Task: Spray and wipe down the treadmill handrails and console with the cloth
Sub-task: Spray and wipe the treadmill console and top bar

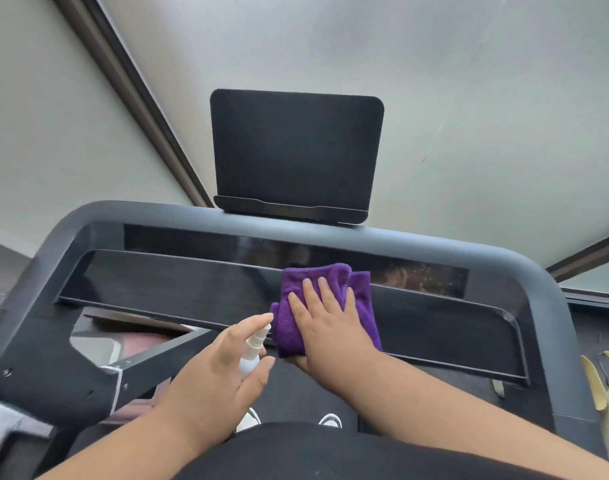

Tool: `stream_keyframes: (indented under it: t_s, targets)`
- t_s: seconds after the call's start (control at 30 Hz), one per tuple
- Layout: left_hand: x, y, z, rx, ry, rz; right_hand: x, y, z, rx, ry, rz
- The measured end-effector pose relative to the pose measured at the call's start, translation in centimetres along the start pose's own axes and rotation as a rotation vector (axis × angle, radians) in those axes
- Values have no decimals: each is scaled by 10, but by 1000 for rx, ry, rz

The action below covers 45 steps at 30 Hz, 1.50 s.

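1. The right hand (325, 315) lies flat, fingers straight and together, pressing a folded purple microfibre cloth (298, 292) against the dark sloped console panel (164, 278) of the treadmill, roughly at the panel's middle.
2. The left hand (220, 372) is curled round a small white spray bottle (254, 348), forefinger up over the nozzle; the nozzle points up and to the right, toward the near edge of the cloth, which it sits just beside.
3. The console panel's long axis runs left to right across the view. The cloth sits mid-span, so unwiped stretches seem to lie on both sides of it.
4. Above the panel is a glossy display strip (417, 277); to the right of the cloth it shows specks or droplets, which suggests that part still wants wiping. It lies up and to the right of the right hand, and that hand is the nearer one.
5. The grey handrail frame (525, 268) curves round the console on both sides; neither hand touches it, so the rails look yet to be done.
6. A black tablet holder (296, 150) stands upright behind the console's top rim, well apart from both hands.
7. Likely next move: a sideways sweep of the cloth along the panel's long axis, then up onto the speckled strip.
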State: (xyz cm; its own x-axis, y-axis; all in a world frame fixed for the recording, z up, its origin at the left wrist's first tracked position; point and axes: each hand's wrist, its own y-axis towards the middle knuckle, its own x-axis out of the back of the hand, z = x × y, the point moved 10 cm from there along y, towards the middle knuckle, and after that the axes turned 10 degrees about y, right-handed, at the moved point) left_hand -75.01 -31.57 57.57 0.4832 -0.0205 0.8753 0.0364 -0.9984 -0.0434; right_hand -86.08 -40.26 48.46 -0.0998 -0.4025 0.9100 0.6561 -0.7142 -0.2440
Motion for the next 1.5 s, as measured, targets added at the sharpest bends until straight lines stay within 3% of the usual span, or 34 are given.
stream_keyframes:
  t_s: [0.1, 0.23, 0.5, 0.77, 1.03, 1.2, 1.3, 1.4, 1.5]
  targets:
    - [7, 2, 2, -8, -18, -10, 7, 0, -5, -12, 110, -22]
    - [12, 5, 10, -22, -29, -12, 31, -12, -38, -166, 276, -198]
    - [26, 6, 32, -32, -48, -12, 12, -3, -11, -277, 3, -159]
    - [66, -2, 89, 2, -68, -66, -2, 38, 32, -256, -8, -79]
    - [108, -25, 170, 80, -76, -155, -19, 101, 105, -283, -15, -105]
    - [110, -32, 197, 88, -112, -142, -24, 132, 145, -297, 83, -113]
    - [113, -36, 206, 91, -139, -134, -18, 119, 141, -189, 189, -151]
    - [115, -39, 217, 98, -161, -129, -24, 105, 138, -67, 29, -75]
    - [115, -45, 233, 116, -159, -130, -31, 110, 142, -76, -58, -23]
